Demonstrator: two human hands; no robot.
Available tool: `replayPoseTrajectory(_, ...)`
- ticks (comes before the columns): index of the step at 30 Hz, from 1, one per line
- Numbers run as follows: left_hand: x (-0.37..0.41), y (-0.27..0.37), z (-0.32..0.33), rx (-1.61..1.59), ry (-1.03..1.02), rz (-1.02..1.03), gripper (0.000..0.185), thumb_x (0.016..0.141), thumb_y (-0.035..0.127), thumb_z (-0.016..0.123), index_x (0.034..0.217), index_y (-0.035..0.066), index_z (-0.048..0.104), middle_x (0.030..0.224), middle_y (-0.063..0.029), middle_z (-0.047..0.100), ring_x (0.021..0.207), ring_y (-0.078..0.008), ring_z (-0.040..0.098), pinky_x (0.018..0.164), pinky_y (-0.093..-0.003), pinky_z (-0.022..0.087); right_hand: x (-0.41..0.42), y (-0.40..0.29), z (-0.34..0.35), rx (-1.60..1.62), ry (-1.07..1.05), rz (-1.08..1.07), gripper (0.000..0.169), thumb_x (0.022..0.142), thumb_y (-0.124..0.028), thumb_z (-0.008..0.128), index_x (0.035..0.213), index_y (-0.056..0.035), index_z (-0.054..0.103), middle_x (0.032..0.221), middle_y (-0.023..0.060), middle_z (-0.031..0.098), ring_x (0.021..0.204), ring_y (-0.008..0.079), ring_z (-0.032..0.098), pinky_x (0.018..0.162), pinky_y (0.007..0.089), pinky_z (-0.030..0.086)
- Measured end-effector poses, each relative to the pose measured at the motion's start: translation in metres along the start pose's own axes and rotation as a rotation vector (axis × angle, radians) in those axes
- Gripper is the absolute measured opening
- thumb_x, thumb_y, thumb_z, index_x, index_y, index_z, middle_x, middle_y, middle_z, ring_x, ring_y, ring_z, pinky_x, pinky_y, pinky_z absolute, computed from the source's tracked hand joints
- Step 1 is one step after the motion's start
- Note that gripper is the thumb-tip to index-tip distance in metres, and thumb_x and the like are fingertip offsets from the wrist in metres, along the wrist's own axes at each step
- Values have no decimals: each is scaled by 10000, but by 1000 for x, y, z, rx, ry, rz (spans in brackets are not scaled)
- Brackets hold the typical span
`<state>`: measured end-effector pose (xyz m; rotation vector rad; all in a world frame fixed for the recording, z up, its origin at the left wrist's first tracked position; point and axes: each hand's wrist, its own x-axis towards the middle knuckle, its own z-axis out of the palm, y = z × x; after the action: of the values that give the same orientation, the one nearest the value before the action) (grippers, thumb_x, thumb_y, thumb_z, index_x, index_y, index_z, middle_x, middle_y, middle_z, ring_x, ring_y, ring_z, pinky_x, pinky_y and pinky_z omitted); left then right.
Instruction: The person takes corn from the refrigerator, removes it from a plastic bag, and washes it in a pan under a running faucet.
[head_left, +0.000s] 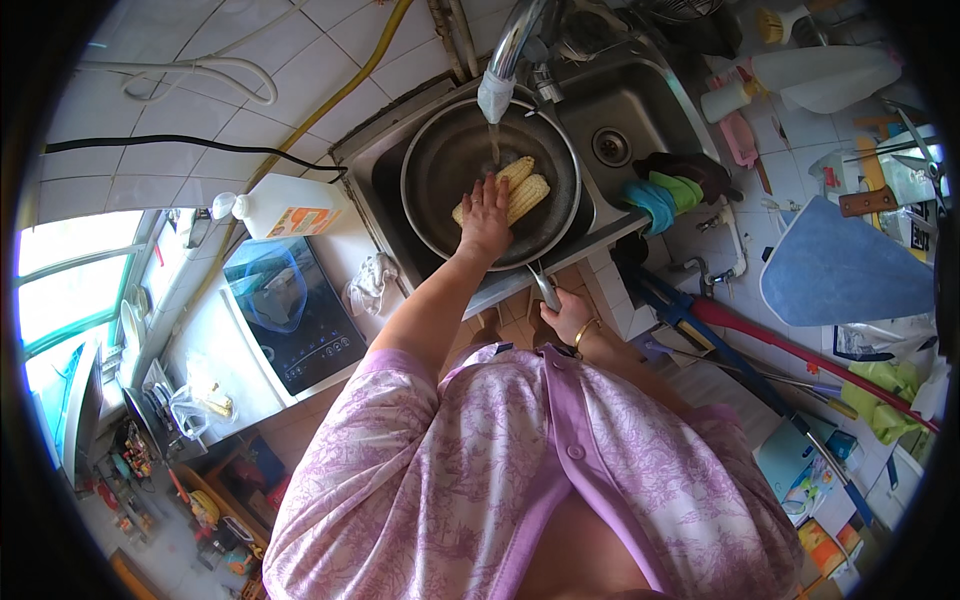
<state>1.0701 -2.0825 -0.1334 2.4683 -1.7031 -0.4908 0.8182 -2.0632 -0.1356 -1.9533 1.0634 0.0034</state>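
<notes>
A large dark frying pan (442, 172) rests over the left basin of a steel double sink, its metal handle (546, 288) pointing toward me. My right hand (568, 318) grips that handle. Inside the pan my left hand (486, 217) lies flat, fingers spread, on the pale corn cobs. Two cob ends (529, 196) show plainly beyond the fingers; another yellow part (457, 215) sticks out on the left, and the palm hides the rest. From the faucet (496, 90), whose tip is wrapped in white, water runs down into the pan just past my fingertips.
The sink's right basin (645, 97) has a drain (611, 146); blue and green cloths (664, 196) drape over its front corner. Left are a white jug (289, 206), a crumpled rag (373, 283) and a black induction cooktop (292, 315). Mop poles (750, 337) lean at right.
</notes>
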Motion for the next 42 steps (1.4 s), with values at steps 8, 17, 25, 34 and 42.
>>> replayPoseTrajectory(8, 0, 0, 3, 15, 10, 0, 1032, 667, 205, 804, 1503, 65, 215, 1536, -191, 249, 1406, -381, 291, 1127, -530, 298, -1, -6, -4, 8, -2, 0, 300, 822, -323, 682, 787, -53, 554, 718, 187, 629, 702, 415, 614, 604, 482, 486)
replayPoseTrajectory(17, 1, 0, 4, 18, 16, 3, 1019, 664, 210, 801, 1498, 66, 233, 1533, -190, 257, 1401, -381, 300, 1124, -532, 302, 0, -1, 0, -12, 13, -7, 304, 820, -332, 680, 785, -56, 557, 718, 185, 631, 704, 415, 617, 604, 487, 488)
replayPoseTrajectory(25, 1, 2, -1, 19, -10, -2, 1016, 671, 214, 792, 1503, 67, 228, 1539, -189, 253, 1404, -377, 298, 1125, -537, 300, 0, -1, 0, -4, 20, -7, 300, 819, -327, 680, 787, -55, 556, 721, 186, 630, 706, 416, 616, 604, 486, 488)
replayPoseTrajectory(34, 2, -1, 4, 19, -21, -3, 1047, 677, 233, 802, 1515, 77, 194, 1552, -189, 220, 1415, -377, 271, 1133, -538, 283, 0, -1, 0, 5, 12, -11, 309, 823, -332, 676, 790, -49, 556, 727, 199, 628, 709, 424, 614, 609, 491, 489)
replayPoseTrajectory(42, 1, 0, 1, 8, -12, 1, 1029, 676, 216, 794, 1509, 74, 208, 1546, -193, 238, 1408, -382, 284, 1131, -537, 289, 0, -2, -1, -12, 6, 6, 314, 821, -342, 674, 791, -52, 557, 729, 196, 632, 715, 423, 617, 613, 492, 491)
